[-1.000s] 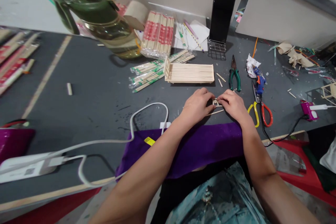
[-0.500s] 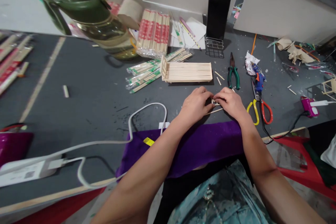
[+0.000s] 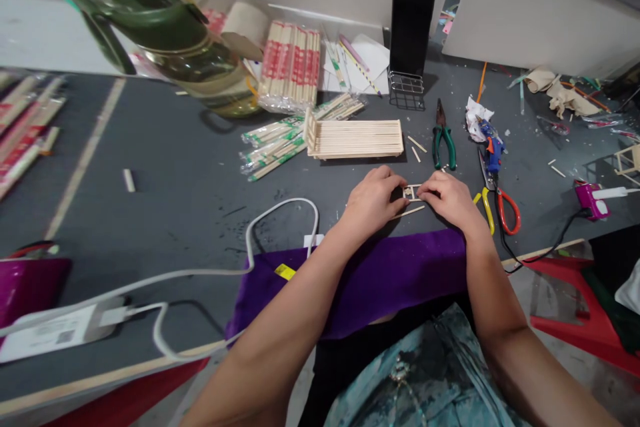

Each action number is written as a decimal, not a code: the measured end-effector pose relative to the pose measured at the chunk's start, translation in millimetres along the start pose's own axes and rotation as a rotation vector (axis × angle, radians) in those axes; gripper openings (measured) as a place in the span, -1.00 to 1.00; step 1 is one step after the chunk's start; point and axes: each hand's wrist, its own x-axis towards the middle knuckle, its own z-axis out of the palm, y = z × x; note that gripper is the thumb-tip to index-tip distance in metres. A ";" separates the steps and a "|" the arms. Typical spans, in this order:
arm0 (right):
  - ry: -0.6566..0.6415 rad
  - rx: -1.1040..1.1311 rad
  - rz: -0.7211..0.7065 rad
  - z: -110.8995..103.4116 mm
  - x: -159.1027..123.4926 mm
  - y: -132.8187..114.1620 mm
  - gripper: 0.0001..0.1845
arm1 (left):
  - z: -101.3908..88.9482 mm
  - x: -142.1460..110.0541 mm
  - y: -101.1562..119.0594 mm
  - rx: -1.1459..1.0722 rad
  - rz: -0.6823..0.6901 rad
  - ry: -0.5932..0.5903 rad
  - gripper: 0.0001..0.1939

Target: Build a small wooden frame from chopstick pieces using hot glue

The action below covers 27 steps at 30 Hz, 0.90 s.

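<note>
My left hand (image 3: 374,200) and my right hand (image 3: 450,199) rest on the dark table (image 3: 165,173) with their fingertips pinched from both sides on a small frame of short wooden sticks (image 3: 412,192). A loose thin stick (image 3: 409,212) lies just under the hands. Beyond them sits a flat raft of glued chopsticks (image 3: 355,138) with a raised end. Both wrists lie on a purple cloth (image 3: 380,277) at the table's near edge.
Green-handled pliers (image 3: 443,140), a blue glue gun (image 3: 493,150) and red-and-yellow scissors (image 3: 500,203) lie right of the hands. Wrapped chopsticks (image 3: 277,143), a glass teapot (image 3: 170,40) and a phone on a wire stand (image 3: 411,27) stand behind. A white cable (image 3: 260,227) loops left.
The hands stay pinched on the small stick frame; my right hand has shifted slightly right, showing more of the frame. The view has tilted a little.
</note>
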 end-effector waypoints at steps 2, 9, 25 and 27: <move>-0.017 -0.010 -0.014 0.0 -0.5 -0.2 -0.81 | 0.3 0.0 -0.4 0.003 0.003 0.001 -0.78; -0.039 -0.001 -0.013 -0.1 0.8 -3.9 -0.80 | 1.3 -0.2 -1.2 0.018 0.006 0.006 -0.77; -0.036 0.005 -0.021 5.4 3.3 -0.3 -0.83 | 4.3 -0.8 -5.5 -0.001 0.048 0.049 -0.82; -0.038 0.012 -0.020 5.1 3.4 -0.6 -0.83 | 4.5 -0.9 -5.8 -0.005 0.050 0.051 -0.82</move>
